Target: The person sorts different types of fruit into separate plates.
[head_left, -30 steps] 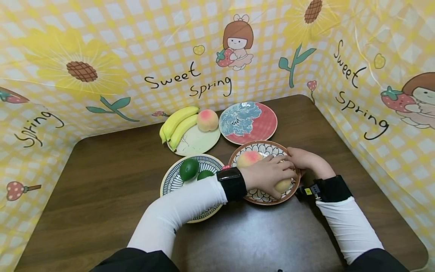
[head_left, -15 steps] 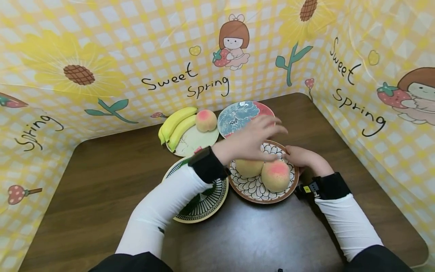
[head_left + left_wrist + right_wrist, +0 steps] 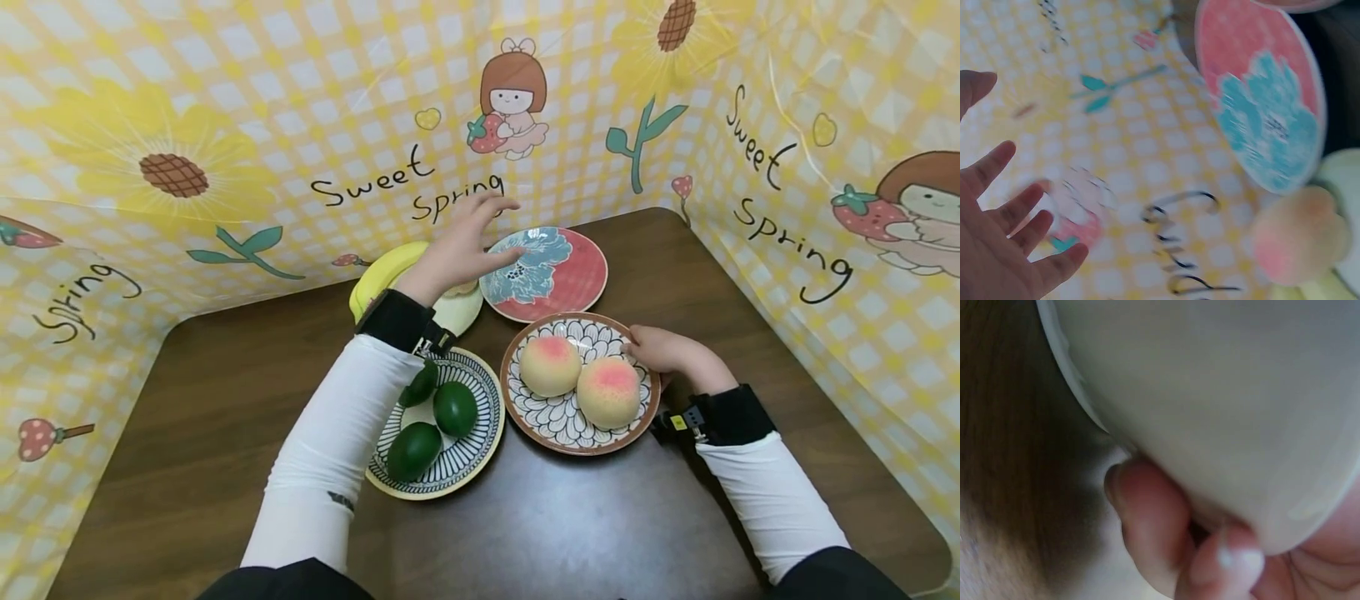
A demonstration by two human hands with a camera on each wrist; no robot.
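Observation:
The left hand (image 3: 461, 246) hovers with spread fingers over the pale plate (image 3: 461, 315), partly covering the bananas (image 3: 382, 271) and hiding most of the peach on it; the left wrist view shows that peach (image 3: 1300, 234) and the empty palm (image 3: 991, 250). At the right, the right hand (image 3: 671, 354) pinches the rim of the brown-edged plate (image 3: 581, 447), which bears two peaches (image 3: 550, 365). In the right wrist view, curled fingers (image 3: 1154, 519) grip the plate's edge from beneath its pale underside (image 3: 1210, 394).
A red and blue flower plate (image 3: 577, 271) lies at the back, beside the pale plate. Left of the brown-edged plate, a patterned plate (image 3: 491, 417) holds three green fruits (image 3: 455, 408). Patterned cloth (image 3: 247, 125) stands behind and beside the wooden table (image 3: 202, 433).
The left hand has left the peach on the brown-edged plate and moved left and back, past the flower plate, uncovering both peaches. The right hand has kept its hold on the rim.

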